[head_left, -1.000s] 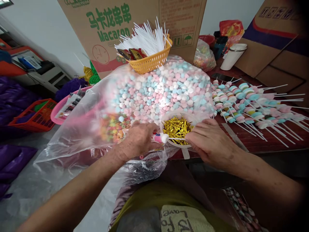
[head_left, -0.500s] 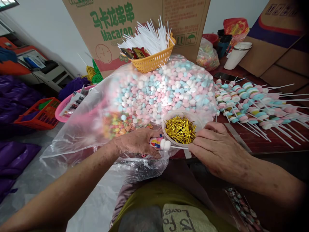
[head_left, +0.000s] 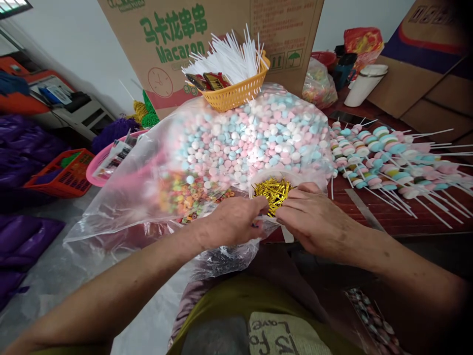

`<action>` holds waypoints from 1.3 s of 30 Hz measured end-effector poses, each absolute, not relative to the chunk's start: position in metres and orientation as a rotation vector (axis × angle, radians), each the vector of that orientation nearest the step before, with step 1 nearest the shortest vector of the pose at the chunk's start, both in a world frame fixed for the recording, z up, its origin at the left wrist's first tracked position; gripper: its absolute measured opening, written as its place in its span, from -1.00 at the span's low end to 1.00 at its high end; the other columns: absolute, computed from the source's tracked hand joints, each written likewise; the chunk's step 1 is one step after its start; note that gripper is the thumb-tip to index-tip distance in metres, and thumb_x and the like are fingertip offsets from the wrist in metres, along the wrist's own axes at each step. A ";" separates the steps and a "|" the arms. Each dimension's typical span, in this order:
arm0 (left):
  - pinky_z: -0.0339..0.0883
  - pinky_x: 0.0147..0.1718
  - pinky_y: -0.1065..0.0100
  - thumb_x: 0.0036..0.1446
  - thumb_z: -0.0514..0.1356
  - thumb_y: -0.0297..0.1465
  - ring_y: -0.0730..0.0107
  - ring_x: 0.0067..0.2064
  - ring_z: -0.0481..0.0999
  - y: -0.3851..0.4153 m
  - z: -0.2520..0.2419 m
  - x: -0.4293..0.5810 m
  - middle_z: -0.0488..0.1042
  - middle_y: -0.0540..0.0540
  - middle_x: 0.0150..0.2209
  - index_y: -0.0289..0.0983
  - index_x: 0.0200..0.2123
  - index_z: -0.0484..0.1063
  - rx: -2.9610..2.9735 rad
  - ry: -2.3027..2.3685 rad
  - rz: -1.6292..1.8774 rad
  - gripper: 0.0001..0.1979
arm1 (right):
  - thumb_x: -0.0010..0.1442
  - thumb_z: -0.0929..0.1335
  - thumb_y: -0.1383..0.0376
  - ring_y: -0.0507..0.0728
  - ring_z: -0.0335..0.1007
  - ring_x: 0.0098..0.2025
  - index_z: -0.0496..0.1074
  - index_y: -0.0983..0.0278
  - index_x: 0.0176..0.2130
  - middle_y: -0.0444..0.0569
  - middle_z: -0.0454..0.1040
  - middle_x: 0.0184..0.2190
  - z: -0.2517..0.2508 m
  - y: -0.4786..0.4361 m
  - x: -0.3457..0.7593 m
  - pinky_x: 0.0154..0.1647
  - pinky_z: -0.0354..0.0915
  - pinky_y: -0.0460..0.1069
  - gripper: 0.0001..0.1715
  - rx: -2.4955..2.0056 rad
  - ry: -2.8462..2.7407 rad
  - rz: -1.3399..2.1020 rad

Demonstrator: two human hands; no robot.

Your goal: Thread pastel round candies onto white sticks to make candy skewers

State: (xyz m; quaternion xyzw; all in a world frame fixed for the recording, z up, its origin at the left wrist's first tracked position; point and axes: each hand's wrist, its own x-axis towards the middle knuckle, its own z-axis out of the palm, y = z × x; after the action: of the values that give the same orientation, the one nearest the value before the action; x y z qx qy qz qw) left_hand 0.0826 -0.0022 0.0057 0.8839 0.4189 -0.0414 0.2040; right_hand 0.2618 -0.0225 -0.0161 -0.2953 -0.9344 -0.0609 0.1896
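My left hand [head_left: 232,219] and my right hand [head_left: 314,222] meet fingertip to fingertip over the near rim of a white bowl [head_left: 291,176] of gold twist ties [head_left: 272,190]. Both hands are closed in a pinch; what they hold is hidden between the fingers. Behind them lies a large clear bag of pink, blue and white round candies [head_left: 251,138]. Small multicoloured ring candies [head_left: 185,195] show through the plastic left of my left hand.
Finished candy skewers [head_left: 388,158] lie in a pile on the dark red table [head_left: 373,212] at right. A yellow basket of white sticks [head_left: 231,74] stands before a Macaron carton [head_left: 173,39]. A pink basin [head_left: 99,167] and an orange crate [head_left: 55,175] sit at left.
The candy skewer seen between my hands earlier is now hidden by them. Both hands have closed in together at the bowl's near rim, the left one moving right.
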 end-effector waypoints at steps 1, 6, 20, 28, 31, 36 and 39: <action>0.29 -0.39 0.29 0.05 0.21 -0.33 0.18 -0.31 0.50 -0.003 0.005 0.087 0.52 -0.10 -0.31 -0.27 -0.13 0.34 2.493 1.233 -0.089 -0.71 | 0.08 0.22 0.48 0.11 0.13 -0.40 0.33 0.32 -0.51 -0.01 0.36 -0.53 -0.018 -0.021 0.259 -0.27 -0.05 0.05 -0.80 -0.830 -2.605 -0.139; 0.38 -0.29 0.28 -0.07 0.35 -0.22 0.13 -0.11 0.51 0.008 0.020 0.067 0.51 -0.17 -0.12 -0.25 0.18 0.11 2.358 0.920 0.199 -0.22 | 0.20 0.18 0.44 0.11 0.15 -0.39 0.31 0.31 -0.51 -0.04 0.34 -0.55 -0.026 -0.017 0.262 -0.30 -0.05 0.03 -0.72 -0.869 -2.466 -0.071; 0.04 -0.69 0.53 0.21 0.06 -0.06 0.59 -0.64 0.16 -0.021 -0.011 0.034 0.20 0.13 -0.61 -0.24 -0.27 0.23 1.355 0.718 -0.002 -0.66 | 0.32 0.15 0.34 0.09 0.18 -0.37 0.29 0.30 -0.44 -0.06 0.32 -0.51 -0.020 -0.020 0.267 -0.24 0.08 0.01 -0.68 -0.781 -2.490 0.283; 0.21 -0.50 0.43 0.26 -0.10 -0.09 0.46 -0.50 0.29 -0.046 -0.027 0.039 0.26 0.03 -0.51 -0.25 -0.38 0.23 1.747 1.207 0.343 -0.63 | 0.25 0.26 0.08 0.08 0.35 -0.32 0.28 0.27 -0.01 -0.06 0.42 -0.32 -0.049 -0.042 0.245 -0.31 0.25 -0.05 -0.60 -1.205 -1.776 1.025; 0.28 -0.30 0.33 0.25 -0.07 -0.23 0.33 -0.35 0.37 -0.055 -0.037 0.039 0.37 -0.06 -0.40 -0.24 -0.32 0.26 1.988 1.267 0.267 -0.75 | 0.23 0.26 0.13 0.02 0.27 -0.46 0.33 0.28 -0.36 -0.14 0.34 -0.52 -0.061 -0.057 0.228 -0.44 0.20 -0.10 -0.72 -1.110 -1.760 1.343; 0.27 -0.09 0.30 0.21 0.01 -0.28 0.29 -0.13 0.37 -0.061 -0.041 0.035 0.43 -0.11 -0.18 -0.30 -0.20 0.33 1.814 0.731 0.258 -0.77 | 0.23 0.22 0.32 -0.03 0.17 -0.54 0.25 0.28 -0.54 -0.16 0.29 -0.61 -0.067 -0.073 0.209 -0.52 0.08 -0.12 -0.69 -1.062 -2.039 0.888; 0.30 -0.30 0.37 0.20 -0.01 -0.31 0.38 -0.32 0.37 -0.064 -0.044 0.032 0.39 -0.01 -0.39 -0.29 -0.38 0.34 1.602 0.830 0.187 -0.78 | 0.23 0.24 0.40 -0.02 0.23 -0.54 0.32 0.29 -0.45 -0.14 0.36 -0.58 -0.058 -0.077 0.212 -0.50 0.12 -0.11 -0.79 -1.048 -2.000 0.419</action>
State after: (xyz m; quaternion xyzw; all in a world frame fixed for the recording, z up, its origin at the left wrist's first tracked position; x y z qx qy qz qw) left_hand 0.0323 -0.0641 -0.0437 0.6956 0.3602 0.0812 0.6162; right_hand 0.2119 -0.0770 -0.0583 -0.4163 -0.7943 0.1666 0.4099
